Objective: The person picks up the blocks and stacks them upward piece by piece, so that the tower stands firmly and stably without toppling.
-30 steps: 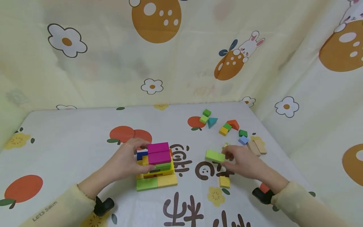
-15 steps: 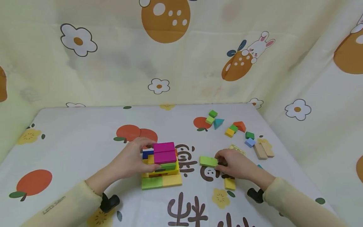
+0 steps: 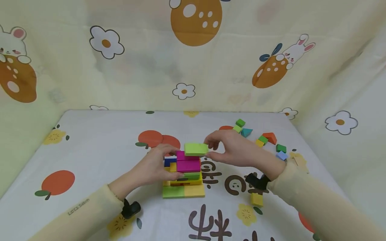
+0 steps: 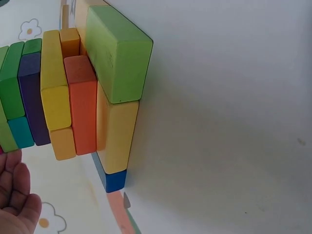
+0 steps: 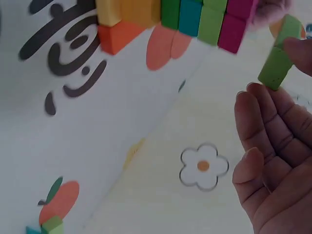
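A layered tower of coloured wooden blocks (image 3: 183, 191) stands on the table, with two magenta blocks (image 3: 188, 166) side by side on top. My left hand (image 3: 156, 164) grips its upper layers from the left, thumb at the front and fingers behind. The layers show from the side in the left wrist view, including an orange block (image 4: 81, 105) and a light green block (image 4: 119, 53). Just over the magenta blocks, my right hand (image 3: 233, 148) pinches a lime-green block (image 3: 196, 149) by its right end. In the right wrist view this block tilts between thumb and fingers.
Small loose blocks lie at the back right: a green cube (image 3: 240, 123), a teal triangle (image 3: 246, 132), a red-orange triangle (image 3: 270, 137) and a blue block (image 3: 281, 155). A yellow block (image 3: 257, 199) lies nearer. Printed curtains hang behind and beside the table.
My right hand has lifted the lime-green block and brought it left, from the right-hand table area to over the tower. My left hand keeps its grip there. The head view has turned right to left slightly.
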`<action>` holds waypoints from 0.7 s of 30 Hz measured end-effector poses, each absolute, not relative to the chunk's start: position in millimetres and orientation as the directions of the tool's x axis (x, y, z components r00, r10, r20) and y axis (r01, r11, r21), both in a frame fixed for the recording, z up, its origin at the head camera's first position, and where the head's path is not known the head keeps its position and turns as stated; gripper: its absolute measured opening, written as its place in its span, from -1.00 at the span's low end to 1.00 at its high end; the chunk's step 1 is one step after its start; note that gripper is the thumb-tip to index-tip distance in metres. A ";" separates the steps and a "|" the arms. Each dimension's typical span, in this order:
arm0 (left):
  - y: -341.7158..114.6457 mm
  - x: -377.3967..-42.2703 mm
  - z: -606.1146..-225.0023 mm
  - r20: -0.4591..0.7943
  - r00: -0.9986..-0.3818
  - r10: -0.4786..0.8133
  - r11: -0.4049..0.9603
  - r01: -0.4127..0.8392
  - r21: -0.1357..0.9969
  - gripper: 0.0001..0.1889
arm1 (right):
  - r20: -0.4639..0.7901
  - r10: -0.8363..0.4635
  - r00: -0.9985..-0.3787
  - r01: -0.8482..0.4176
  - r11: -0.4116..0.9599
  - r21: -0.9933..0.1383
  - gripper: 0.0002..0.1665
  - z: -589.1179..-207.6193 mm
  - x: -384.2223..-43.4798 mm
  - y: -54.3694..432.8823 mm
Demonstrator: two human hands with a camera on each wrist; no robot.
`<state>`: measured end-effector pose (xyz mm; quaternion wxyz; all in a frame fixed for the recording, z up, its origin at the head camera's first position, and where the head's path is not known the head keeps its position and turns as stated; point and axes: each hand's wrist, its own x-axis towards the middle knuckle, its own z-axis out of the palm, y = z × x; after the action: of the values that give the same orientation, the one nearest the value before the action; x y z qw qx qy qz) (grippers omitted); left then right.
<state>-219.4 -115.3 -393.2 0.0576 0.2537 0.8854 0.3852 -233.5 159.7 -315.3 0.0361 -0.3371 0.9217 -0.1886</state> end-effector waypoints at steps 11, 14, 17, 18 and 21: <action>-112.5 -220.2 -392.8 0.095 -0.863 0.497 0.575 0.409 0.709 -0.41 | -0.016 -0.668 -0.744 -0.618 0.697 -0.364 -0.75 -324.2 -243.1 137.3; -113.3 -220.3 -393.1 0.095 -0.863 0.496 0.575 0.408 0.709 -0.41 | -0.022 -0.668 -0.744 -0.615 0.697 -0.369 -0.76 -325.5 -244.6 136.8; -114.2 -220.1 -393.4 0.092 -0.864 0.495 0.574 0.404 0.712 -0.41 | -0.026 -0.668 -0.744 -0.614 0.699 -0.367 -0.75 -325.9 -244.9 135.3; -114.6 -220.0 -393.5 0.092 -0.864 0.495 0.574 0.404 0.713 -0.41 | -0.025 -0.670 -0.742 -0.617 0.697 -0.366 -0.75 -326.1 -244.9 134.7; -115.6 -219.8 -393.6 0.093 -0.865 0.493 0.573 0.404 0.713 -0.42 | -0.026 -0.673 -0.740 -0.621 0.697 -0.360 -0.74 -325.3 -244.1 133.0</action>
<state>-219.8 -115.6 -393.6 0.0579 0.2533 0.8850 0.3864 -244.1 133.0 -325.3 0.0780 -0.3524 0.9177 -0.1661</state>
